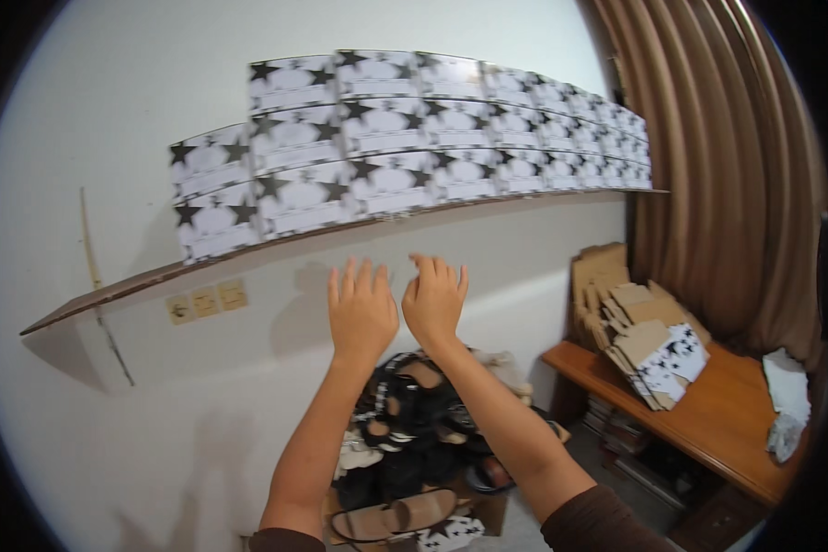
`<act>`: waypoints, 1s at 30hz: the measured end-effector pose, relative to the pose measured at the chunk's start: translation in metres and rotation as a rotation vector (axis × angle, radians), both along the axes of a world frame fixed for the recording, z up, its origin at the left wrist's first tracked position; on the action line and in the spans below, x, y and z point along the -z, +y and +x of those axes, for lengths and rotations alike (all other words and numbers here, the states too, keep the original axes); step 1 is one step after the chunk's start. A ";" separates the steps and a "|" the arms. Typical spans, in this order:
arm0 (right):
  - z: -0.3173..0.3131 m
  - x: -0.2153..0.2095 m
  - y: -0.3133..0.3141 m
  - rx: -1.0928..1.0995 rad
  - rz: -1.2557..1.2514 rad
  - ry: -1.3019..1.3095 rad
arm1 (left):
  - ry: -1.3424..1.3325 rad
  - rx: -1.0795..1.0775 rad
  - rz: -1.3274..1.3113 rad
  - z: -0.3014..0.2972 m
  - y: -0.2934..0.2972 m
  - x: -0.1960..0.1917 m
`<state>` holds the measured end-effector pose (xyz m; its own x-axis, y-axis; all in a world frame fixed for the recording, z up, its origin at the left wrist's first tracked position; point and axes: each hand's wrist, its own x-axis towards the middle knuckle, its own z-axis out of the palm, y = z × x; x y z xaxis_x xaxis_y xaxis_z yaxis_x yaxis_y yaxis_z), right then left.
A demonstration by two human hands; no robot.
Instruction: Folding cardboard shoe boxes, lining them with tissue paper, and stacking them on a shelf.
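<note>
- Head view: the left hand [362, 317] is lifted and bare, its fingers slightly spread, with nothing visible in its grasp.
- Beside it, across a narrow gap, the right hand [432, 302] has its fingers loosely bent and parted, likewise gripping nothing that shows.
- Just above the fingertips, star-printed boxes [391, 184] line a long shelf [110, 293], apparently untouched by either hand.
- Much of the stacking looks done: boxes stand three high along most of the run, stepping down to two at the left end, a layer short of the rest.
- Below the hands, shoes [423, 382] lie in a loose heap, seemingly unboxed; whether any are inside the shelved boxes cannot be told.
- Off to the right, on a wooden desk [708, 423], flattened cardboard [639, 340] leans in a pile, by appearance not made up.
- Farthest out, a brown curtain [699, 184] hangs behind the desk.
</note>
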<state>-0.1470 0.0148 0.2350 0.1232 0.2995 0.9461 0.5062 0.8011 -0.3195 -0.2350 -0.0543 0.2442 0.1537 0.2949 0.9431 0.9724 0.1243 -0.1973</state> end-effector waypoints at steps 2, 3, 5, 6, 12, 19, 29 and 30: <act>0.056 0.044 0.018 0.044 -0.104 -0.076 | -0.043 0.113 -0.085 0.054 0.023 0.038; 0.084 0.068 0.027 0.064 -0.167 -0.111 | -0.107 0.158 -0.194 0.081 0.036 0.059; 0.142 0.114 0.036 0.095 -0.267 -0.201 | -0.114 0.234 -0.285 0.129 0.063 0.109; 0.170 0.138 0.041 0.158 -0.289 -0.214 | -0.060 0.272 -0.261 0.153 0.078 0.136; 0.345 0.257 0.036 0.424 -0.612 -0.297 | -0.128 0.470 -0.610 0.313 0.113 0.251; 0.482 0.331 0.042 0.650 -0.897 -0.231 | -0.123 0.687 -0.875 0.440 0.144 0.332; 0.624 0.377 0.123 0.863 -0.899 -0.147 | -0.160 0.993 -0.911 0.598 0.239 0.371; 0.632 0.383 0.134 0.852 -0.910 -0.139 | -0.160 1.000 -0.963 0.609 0.253 0.378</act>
<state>0.4855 0.1484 -0.1478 0.5141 0.7248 0.4587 0.8279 -0.2792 -0.4865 0.3740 0.1992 -0.1336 0.5924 0.6598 0.4624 0.5872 -0.7465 0.3129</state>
